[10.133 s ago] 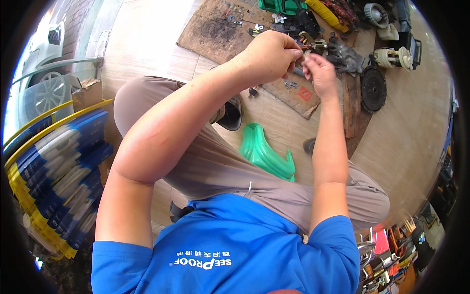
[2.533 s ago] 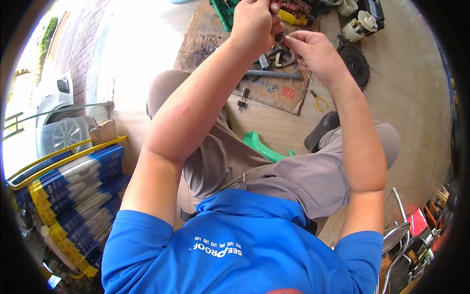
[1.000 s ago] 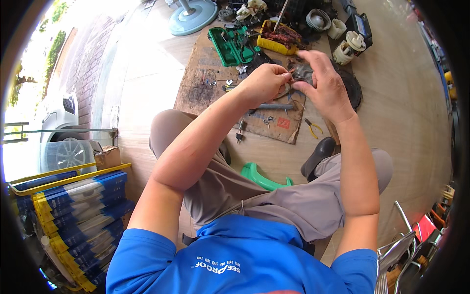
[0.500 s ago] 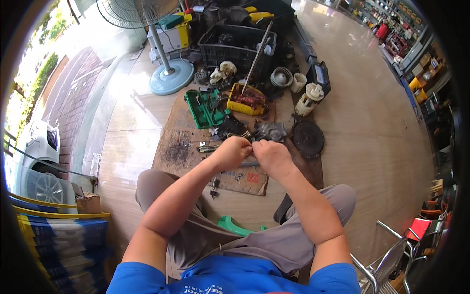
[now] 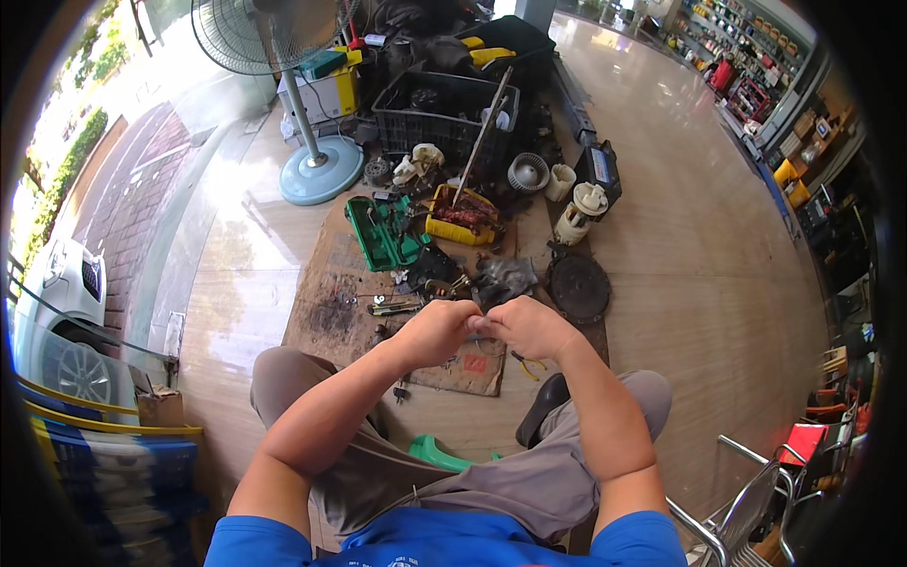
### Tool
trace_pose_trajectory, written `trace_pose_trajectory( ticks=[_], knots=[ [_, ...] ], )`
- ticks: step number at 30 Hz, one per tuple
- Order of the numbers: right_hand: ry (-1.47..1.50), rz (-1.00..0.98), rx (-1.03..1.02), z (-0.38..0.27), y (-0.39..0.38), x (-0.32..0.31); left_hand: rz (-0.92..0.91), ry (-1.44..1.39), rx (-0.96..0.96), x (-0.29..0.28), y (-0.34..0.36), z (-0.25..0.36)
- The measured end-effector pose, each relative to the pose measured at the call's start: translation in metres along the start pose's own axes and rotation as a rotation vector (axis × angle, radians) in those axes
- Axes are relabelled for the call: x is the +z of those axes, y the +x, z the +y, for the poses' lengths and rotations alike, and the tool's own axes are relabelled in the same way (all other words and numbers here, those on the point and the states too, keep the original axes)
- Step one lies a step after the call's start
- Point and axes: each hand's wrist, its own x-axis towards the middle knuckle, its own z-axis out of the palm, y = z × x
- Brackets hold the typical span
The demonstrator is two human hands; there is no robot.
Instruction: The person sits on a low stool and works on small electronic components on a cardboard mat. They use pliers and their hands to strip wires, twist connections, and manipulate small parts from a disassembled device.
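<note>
My left hand (image 5: 442, 331) and my right hand (image 5: 529, 326) meet fingertip to fingertip above a stained cardboard sheet (image 5: 326, 300). Both are closed in a pinch, and whatever sits between the fingers is too small and hidden to name. Just beyond them lie a grey plastic bag (image 5: 507, 276), a box cutter (image 5: 392, 309) and dark loose parts. Pliers (image 5: 531, 366) with yellow handles rest below my right wrist. Farther out are an open green tool case (image 5: 370, 248), a yellow container (image 5: 446, 230) with reddish contents and a long rod leaning in it, and a round black disc (image 5: 580, 286).
A white pump-like part (image 5: 576, 225), a blower wheel (image 5: 528, 172) and a black crate (image 5: 402, 118) stand beyond the cardboard. The pedestal fan's blue base (image 5: 321, 172) is far left. A metal chair (image 5: 746, 515) stands near right, a green plastic piece (image 5: 439, 454) between my legs.
The view has shifted, so the surroundings sit lower and slightly left. My joined hands appear lower too, still pinched together. The yellow-handled pliers now show beside my right forearm.
</note>
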Motion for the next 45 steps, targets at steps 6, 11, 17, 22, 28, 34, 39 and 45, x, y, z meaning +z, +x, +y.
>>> trace_pose_trajectory(
  ticks=[6,11,17,22,28,34,39,45],
  knots=[
    [-0.18,0.057,0.016,-0.005,-0.004,0.011,-0.084,-0.042,-0.081,-0.005,-0.002,-0.002],
    [0.306,-0.037,-0.108,0.002,-0.008,0.0,-0.163,-0.313,-0.228,-0.018,0.001,-0.006],
    [0.476,0.155,-0.023,0.0,-0.006,0.01,0.036,0.026,-0.104,-0.018,0.0,0.007],
    [0.435,0.217,-0.06,0.01,-0.001,0.021,0.085,0.14,0.042,-0.011,0.002,-0.001],
    [1.042,-0.044,0.248,-0.008,-0.004,0.023,0.087,0.216,0.187,-0.019,0.0,-0.005],
    [1.151,0.204,0.16,-0.009,0.0,0.016,0.1,-0.066,0.128,-0.031,0.001,-0.027],
    [1.23,0.161,0.083,-0.001,-0.008,0.008,0.135,0.178,0.079,-0.038,0.001,-0.015],
    [1.31,0.144,0.061,-0.003,-0.006,0.009,0.253,0.37,0.083,-0.037,-0.001,-0.023]
  ],
)
